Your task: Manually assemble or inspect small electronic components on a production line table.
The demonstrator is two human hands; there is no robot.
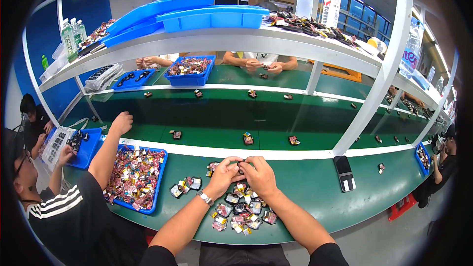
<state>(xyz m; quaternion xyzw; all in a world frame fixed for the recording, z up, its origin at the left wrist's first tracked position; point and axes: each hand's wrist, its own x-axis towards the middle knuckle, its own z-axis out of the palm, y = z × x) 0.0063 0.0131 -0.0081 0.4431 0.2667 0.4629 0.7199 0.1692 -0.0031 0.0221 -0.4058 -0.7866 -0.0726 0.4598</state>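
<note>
Above the near green bench, my left hand [222, 177] and my right hand [260, 177] meet, fingers pinched together on a small black electronic module [241, 168]. Most of the module is covered by my fingers. Just below my hands lies a pile of similar modules [240, 208], black-cased with red, silver and yellow parts. A smaller group of modules [186, 185] sits left of my left wrist, which wears a metal watch.
A blue tray [161, 182] heaped with small red and yellow parts stands left, beside a co-worker [74, 207] reaching over the belt. Spaced modules lie on the green conveyor belt [221, 118]. A black flat case [344, 173] lies right. A white shelf post [377, 93] rises there.
</note>
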